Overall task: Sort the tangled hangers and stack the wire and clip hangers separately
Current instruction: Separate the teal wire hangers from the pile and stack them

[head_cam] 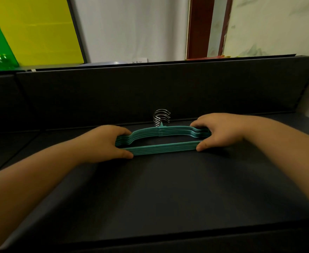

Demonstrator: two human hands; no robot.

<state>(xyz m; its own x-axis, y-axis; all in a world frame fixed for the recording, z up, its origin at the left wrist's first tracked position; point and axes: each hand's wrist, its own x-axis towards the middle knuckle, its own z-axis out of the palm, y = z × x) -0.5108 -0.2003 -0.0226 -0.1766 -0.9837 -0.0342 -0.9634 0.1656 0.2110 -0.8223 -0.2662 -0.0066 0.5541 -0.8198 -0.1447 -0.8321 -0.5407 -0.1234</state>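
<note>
At mid-frame on the dark table [168, 189], the left hand [106, 143] and right hand [221, 132] each grip an end of the teal wire-hanger stack [161, 141], apparently squaring it; next, probably release it flat.

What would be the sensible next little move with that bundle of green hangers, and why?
Probably let go and draw both hands back. The teal hangers already lie as one aligned stack on the dark table, metal hooks nested together, with the left hand and right hand gripping its ends.
</note>
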